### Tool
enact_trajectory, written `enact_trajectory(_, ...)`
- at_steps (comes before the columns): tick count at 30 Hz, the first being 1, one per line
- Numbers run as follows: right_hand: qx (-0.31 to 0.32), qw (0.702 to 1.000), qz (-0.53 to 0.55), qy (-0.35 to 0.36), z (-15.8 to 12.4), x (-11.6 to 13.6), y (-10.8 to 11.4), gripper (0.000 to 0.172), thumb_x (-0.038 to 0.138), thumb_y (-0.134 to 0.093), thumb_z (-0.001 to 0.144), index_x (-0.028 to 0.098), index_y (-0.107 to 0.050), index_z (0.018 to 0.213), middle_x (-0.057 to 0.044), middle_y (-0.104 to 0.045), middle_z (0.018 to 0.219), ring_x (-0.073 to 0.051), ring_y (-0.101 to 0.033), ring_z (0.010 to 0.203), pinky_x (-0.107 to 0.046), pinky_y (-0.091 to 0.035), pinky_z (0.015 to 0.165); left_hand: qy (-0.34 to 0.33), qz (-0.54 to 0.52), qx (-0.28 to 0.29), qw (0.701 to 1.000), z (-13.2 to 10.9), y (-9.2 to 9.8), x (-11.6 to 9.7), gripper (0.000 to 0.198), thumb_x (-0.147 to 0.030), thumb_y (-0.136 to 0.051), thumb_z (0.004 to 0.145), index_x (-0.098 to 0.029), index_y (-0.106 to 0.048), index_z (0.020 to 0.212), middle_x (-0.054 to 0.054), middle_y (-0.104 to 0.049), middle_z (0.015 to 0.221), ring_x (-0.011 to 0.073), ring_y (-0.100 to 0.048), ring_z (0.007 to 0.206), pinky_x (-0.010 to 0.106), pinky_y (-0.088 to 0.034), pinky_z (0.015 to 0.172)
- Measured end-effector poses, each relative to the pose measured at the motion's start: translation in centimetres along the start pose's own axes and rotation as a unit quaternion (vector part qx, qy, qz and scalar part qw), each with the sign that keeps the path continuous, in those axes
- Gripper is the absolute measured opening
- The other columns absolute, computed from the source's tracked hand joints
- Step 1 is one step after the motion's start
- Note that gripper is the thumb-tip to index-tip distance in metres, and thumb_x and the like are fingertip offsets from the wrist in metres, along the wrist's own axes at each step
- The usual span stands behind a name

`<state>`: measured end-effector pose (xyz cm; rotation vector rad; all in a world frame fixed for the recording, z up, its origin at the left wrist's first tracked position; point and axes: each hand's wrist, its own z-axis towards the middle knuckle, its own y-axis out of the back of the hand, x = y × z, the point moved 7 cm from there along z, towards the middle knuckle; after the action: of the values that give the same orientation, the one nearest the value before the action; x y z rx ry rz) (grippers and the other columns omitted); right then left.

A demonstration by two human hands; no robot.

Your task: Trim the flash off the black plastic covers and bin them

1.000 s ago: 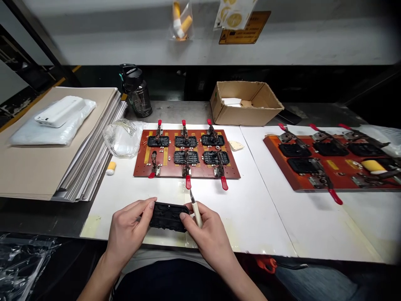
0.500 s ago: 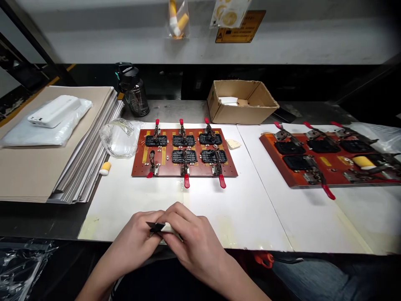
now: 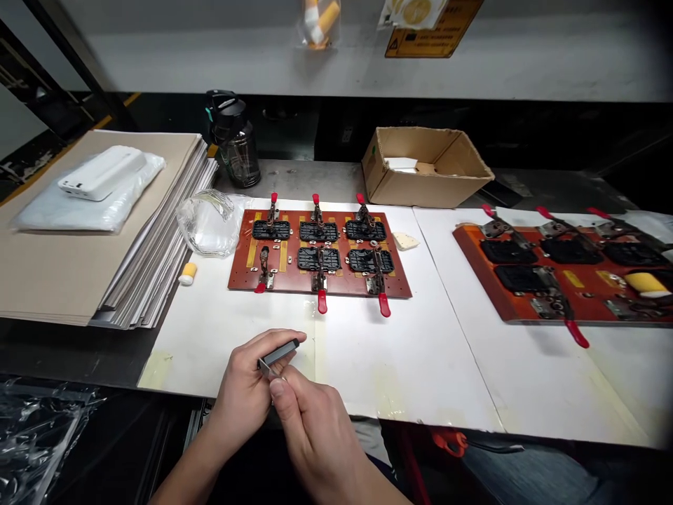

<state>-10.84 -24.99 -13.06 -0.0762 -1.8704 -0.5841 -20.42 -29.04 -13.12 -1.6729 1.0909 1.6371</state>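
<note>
Head view: at lower centre of the frame, the right hand (image 3: pixel 318 424) is closed around a knife (image 3: pixel 266 368), its handle mostly hidden, while the left hand (image 3: pixel 246 384) grips a dark flat part (image 3: pixel 280 355) turned nearly edge-on, the blade lying at its left end, though contact cannot be judged. Beyond them, at mid-frame, a red-brown board (image 3: pixel 344 283) carries five black plates (image 3: pixel 319 259) and six red-handled clamps, with a yellow-and-white roll (image 3: pixel 188 273) to its left and a second board (image 3: pixel 589 298) at right. Farther back stand a dark bottle (image 3: pixel 240 153), upper left of centre, and an open cardboard box (image 3: pixel 425 191), upper right of centre.
</note>
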Motion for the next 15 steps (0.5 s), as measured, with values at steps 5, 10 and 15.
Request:
enact_trajectory(5, 0.005, 1.000, -0.012, -0.006, 0.18, 0.01, 0.18, 0.039, 0.046, -0.028, 0.105, 0.021, -0.048, 0.082, 0.003, -0.049, 0.067, -0.011, -0.036, 0.057, -0.026, -0.024, 0.056, -0.010, 0.019, -0.002, 1.000, -0.08, 0.13, 0.22, 0.029, -0.016, -0.053, 0.094, -0.027, -0.070, 0.115, 0.003, -0.069, 0.118, 0.0189, -0.064, 0.112, 0.030, -0.051, 0.099)
enact_trajectory(10, 0.008, 1.000, -0.012, -0.006, 0.25, 0.32, 0.28, 0.038, 0.044, -0.028, 0.105, 0.022, -0.050, 0.085, 0.004, -0.050, 0.067, -0.011, -0.038, 0.056, -0.027, -0.023, 0.055, -0.011, -0.003, -0.017, 1.000, -0.36, 0.08, 0.65, 0.033, -0.010, -0.053, 0.091, -0.027, -0.070, 0.113, 0.002, -0.069, 0.116, 0.0195, -0.063, 0.113, 0.031, -0.052, 0.099)
enact_trajectory(15, -0.009, 1.000, 0.000, -0.002, 0.06, 0.49, 0.46, 0.039, 0.044, -0.028, 0.105, 0.021, -0.048, 0.080, 0.004, -0.048, 0.064, -0.010, -0.036, 0.054, -0.027, -0.023, 0.054, -0.014, -0.005, -0.037, 0.999, -0.42, 0.10, 0.87, 0.029, -0.012, -0.054, 0.092, -0.026, -0.070, 0.112, 0.003, -0.070, 0.116, 0.0202, -0.064, 0.113, 0.031, -0.053, 0.098)
